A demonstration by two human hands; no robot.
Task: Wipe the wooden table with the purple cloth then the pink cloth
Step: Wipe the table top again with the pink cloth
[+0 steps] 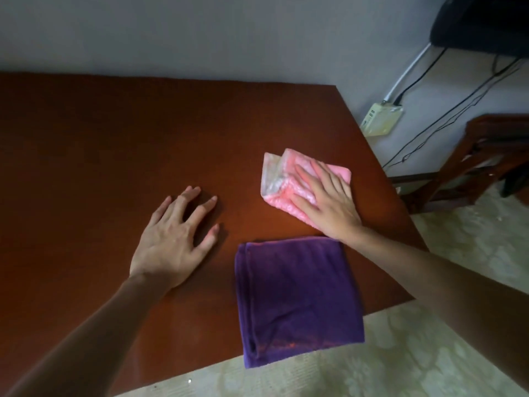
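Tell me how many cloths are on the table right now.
2. The pink cloth lies under the right hand near the table's right edge; the purple cloth lies folded at the near edge, overhanging it.

Pretty dim room: plain grey wall, pale patterned floor, a dark wooden chair off the desk's right edge, and black cables running to a cream wall box.

Wall socket box, wooden chair

Bare wooden table spreads left and back; purple cloth blocks the near-right edge.
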